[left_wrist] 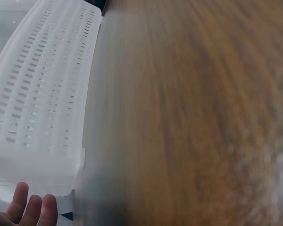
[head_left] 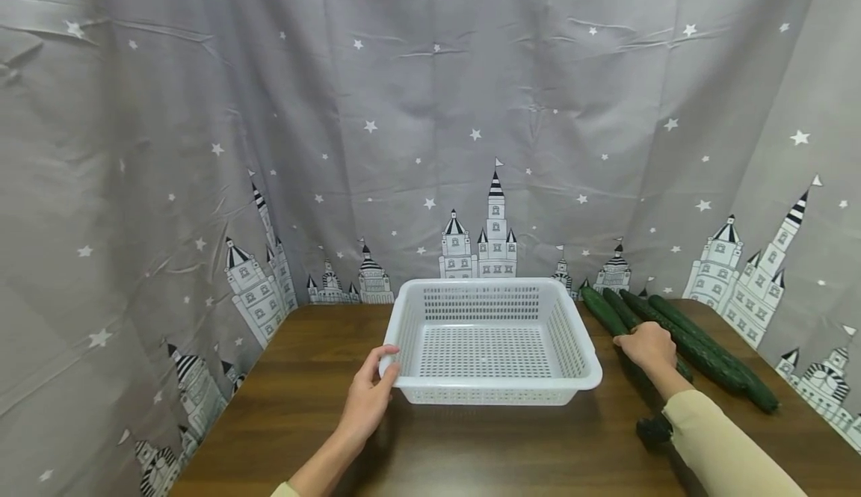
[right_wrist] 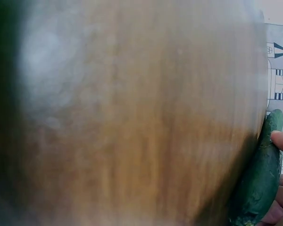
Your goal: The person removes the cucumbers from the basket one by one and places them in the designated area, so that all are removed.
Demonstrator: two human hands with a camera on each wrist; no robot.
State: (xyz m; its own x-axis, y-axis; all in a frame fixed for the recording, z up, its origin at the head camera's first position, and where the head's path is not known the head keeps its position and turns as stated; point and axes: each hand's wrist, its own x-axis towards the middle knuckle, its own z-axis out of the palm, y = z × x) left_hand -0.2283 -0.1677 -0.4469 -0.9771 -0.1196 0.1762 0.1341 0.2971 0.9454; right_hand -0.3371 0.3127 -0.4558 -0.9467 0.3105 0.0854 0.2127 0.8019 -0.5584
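Note:
A white perforated plastic basket [head_left: 498, 383] stands upright with nothing inside it. My left hand [head_left: 366, 392] holds its left rim near the front corner, the thumb over the rim. In the left wrist view, the fingers [left_wrist: 33, 209] are at the end of the slotted side wall [left_wrist: 42, 94]. To the right of the basket, my right hand [head_left: 651, 346] grips a dark green cucumber [right_wrist: 257, 183]. The right wrist view has the thumb on one side of it and the other fingers on the opposite side. The hand partly hides the cucumbers beneath it.
More long cucumbers [head_left: 733, 366] lie side by side on the right of the brown wooden table [head_left: 296, 400]. A grey curtain [head_left: 430, 146] printed with stars and castles hangs behind the table and along its sides. A black device [head_left: 654, 431] is at the right wrist.

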